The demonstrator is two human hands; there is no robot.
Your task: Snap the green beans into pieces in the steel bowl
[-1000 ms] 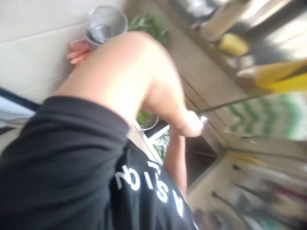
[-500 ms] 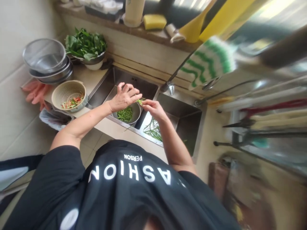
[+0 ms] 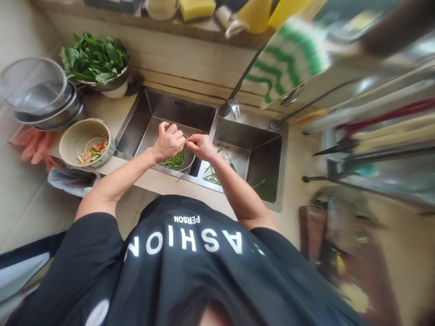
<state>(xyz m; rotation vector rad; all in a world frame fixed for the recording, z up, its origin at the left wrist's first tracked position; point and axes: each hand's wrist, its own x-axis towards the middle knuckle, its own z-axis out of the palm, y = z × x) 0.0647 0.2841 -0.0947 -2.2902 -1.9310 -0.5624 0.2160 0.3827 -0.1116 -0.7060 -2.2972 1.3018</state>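
Above the left sink basin, my left hand (image 3: 169, 143) has its fingers curled and its thumb and fingertips pinched together. My right hand (image 3: 202, 148) meets it there in a pinch, fingertip to fingertip. Between them is a thin green vegetable stem, mostly hidden by the fingers. Below my left hand, short green stem pieces (image 3: 176, 159) fill part of a round metal bowl (image 3: 189, 168) in the left basin (image 3: 136, 122). Long green stems (image 3: 212, 178) lie in the right basin (image 3: 263, 158), below my right forearm.
A colander (image 3: 70, 145) with red and green scraps stands left of the sink. Behind it are stacked metal bowls and strainers (image 3: 37, 90) and a bowl of leafy greens (image 3: 95, 59). The faucet (image 3: 234, 108) rises between the basins; a green-striped cloth (image 3: 288, 61) hangs nearby.
My left hand's fingers were spread and have curled into a pinch. Both hands have come closer together, and the green stem piece between them shows less. The view has shifted slightly.
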